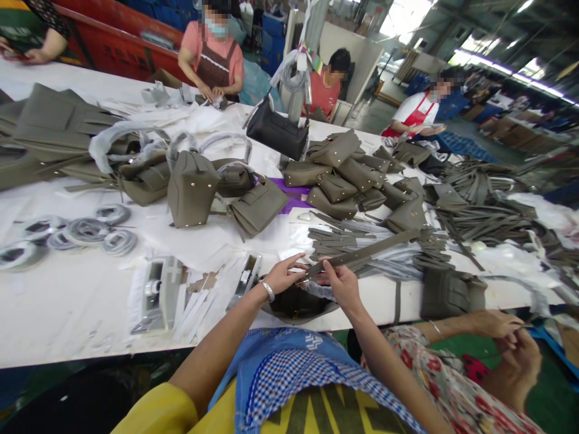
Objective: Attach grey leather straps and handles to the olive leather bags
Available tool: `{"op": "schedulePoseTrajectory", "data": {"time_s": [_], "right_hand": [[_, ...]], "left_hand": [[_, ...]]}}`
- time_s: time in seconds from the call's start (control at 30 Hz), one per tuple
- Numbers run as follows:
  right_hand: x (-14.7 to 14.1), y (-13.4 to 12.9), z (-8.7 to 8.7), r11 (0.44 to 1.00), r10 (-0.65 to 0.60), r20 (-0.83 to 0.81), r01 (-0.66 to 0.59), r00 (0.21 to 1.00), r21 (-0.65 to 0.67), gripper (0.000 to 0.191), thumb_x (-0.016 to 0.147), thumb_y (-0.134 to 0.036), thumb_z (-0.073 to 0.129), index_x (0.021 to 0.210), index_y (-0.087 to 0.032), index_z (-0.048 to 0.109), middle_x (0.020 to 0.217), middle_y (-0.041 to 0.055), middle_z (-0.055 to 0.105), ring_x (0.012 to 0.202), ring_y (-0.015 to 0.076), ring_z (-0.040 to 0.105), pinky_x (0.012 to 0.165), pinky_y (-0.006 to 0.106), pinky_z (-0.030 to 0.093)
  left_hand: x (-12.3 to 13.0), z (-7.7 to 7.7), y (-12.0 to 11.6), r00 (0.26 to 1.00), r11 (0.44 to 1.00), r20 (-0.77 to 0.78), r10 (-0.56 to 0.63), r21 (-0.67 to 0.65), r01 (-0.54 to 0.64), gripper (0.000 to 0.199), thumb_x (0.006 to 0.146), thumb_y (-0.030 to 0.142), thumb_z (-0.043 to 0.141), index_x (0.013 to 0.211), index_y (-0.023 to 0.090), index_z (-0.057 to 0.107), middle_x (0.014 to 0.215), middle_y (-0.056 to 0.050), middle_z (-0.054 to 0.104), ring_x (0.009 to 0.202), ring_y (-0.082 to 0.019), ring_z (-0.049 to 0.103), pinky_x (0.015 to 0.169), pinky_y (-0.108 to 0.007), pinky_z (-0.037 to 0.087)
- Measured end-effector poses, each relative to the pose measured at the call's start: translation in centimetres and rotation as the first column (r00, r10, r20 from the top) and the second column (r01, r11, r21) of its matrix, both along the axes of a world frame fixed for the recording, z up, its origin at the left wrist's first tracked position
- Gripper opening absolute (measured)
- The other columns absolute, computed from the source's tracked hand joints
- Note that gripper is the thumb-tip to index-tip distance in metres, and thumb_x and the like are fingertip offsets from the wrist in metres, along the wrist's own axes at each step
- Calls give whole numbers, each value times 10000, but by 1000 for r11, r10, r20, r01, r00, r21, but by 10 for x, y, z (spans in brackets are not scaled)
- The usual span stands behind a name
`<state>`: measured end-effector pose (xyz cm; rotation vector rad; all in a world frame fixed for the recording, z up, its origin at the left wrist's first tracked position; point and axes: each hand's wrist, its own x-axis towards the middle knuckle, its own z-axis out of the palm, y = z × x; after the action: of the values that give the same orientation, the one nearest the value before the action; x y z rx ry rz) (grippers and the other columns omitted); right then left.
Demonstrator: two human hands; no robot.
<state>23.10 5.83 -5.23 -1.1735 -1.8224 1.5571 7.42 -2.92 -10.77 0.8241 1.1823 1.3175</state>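
Observation:
An olive strap (366, 250) runs up and to the right from between my hands, above an open olive bag (296, 303) at the table's front edge. My right hand (341, 283) is closed on the strap, thumb on top. At the strap's lower end is my left hand (284, 274), its thumb and fingers closed around something small that I cannot make out. A plastic-wrapped handle (319, 290) lies across the bag's opening under my hands. Flat olive strips (335, 241) lie just beyond.
Olive bags (192, 190) and a pile of small pouches (339, 175) cover the white table (67, 319). Wrapped coils (85, 231) and a plastic tray (156, 295) stand left. A black bag (278, 129) hangs ahead. A co-worker's hands (506, 331) are at right; others work opposite.

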Motion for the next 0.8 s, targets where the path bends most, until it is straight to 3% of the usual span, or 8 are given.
{"op": "schedulePoseTrajectory", "data": {"time_s": [0.2, 0.33, 0.4, 0.5, 0.6, 0.7, 0.8], "right_hand": [[2, -9, 2, 972, 112, 142, -138, 984, 190, 377, 857, -502, 476, 1059, -221, 626, 950, 68, 706, 699, 213, 691, 553, 286, 558], [-2, -16, 7, 856, 170, 346, -312, 923, 412, 316, 869, -422, 482, 1027, -222, 669, 832, 69, 722, 675, 207, 675, 643, 288, 515], [-7, -15, 9, 830, 168, 351, -324, 921, 454, 301, 865, -399, 486, 1006, -212, 675, 861, 78, 717, 714, 205, 664, 673, 287, 497], [-12, -7, 15, 915, 138, 186, -197, 973, 351, 275, 855, -386, 494, 977, -196, 651, 833, 59, 699, 572, 143, 587, 565, 258, 461], [-12, 7, 25, 993, 97, -102, -90, 990, 74, 230, 820, -374, 548, 967, -205, 600, 845, 29, 672, 470, 81, 454, 450, 223, 377], [-7, 21, 37, 991, 27, -301, -66, 953, -118, 249, 789, -388, 598, 986, -236, 576, 927, 19, 633, 537, 77, 469, 482, 215, 398], [-1, 31, 47, 996, -59, -366, 33, 929, -77, 306, 784, -483, 590, 1000, -267, 582, 939, 20, 591, 647, 106, 521, 595, 246, 466]], "left_hand": [[2, -6, 1, 998, 999, -64, 15, -44, -18, 633, 749, 246, 659, 1332, 198, 418, 1053, -102, 661, 652, -131, 661, 584, -252, 536], [7, -4, 5, 968, 994, -244, 62, -75, -83, 615, 740, 181, 642, 1319, 222, 439, 1030, -68, 682, 569, -104, 636, 537, -224, 514], [8, 0, 5, 951, 994, -298, 80, -46, -98, 587, 750, 173, 618, 1310, 232, 451, 1059, -59, 675, 577, -100, 635, 546, -225, 518], [4, 10, -3, 909, 997, -412, 65, 75, -37, 589, 747, 207, 629, 1308, 252, 457, 1142, -49, 640, 825, -156, 658, 722, -278, 541], [-7, 20, -19, 801, 988, -594, 71, 151, 24, 682, 666, 263, 727, 1299, 270, 471, 1222, -52, 598, 1098, -235, 563, 943, -363, 457], [-17, 26, -34, 730, 989, -668, 144, 128, -79, 507, 693, 280, 710, 1180, 242, 576, 1150, -66, 635, 1056, -244, 578, 951, -378, 435], [-19, 28, -43, 734, 972, -637, 236, 137, -194, 331, 738, 344, 674, 1043, 215, 650, 1015, -63, 676, 955, -224, 606, 889, -350, 458]]}}
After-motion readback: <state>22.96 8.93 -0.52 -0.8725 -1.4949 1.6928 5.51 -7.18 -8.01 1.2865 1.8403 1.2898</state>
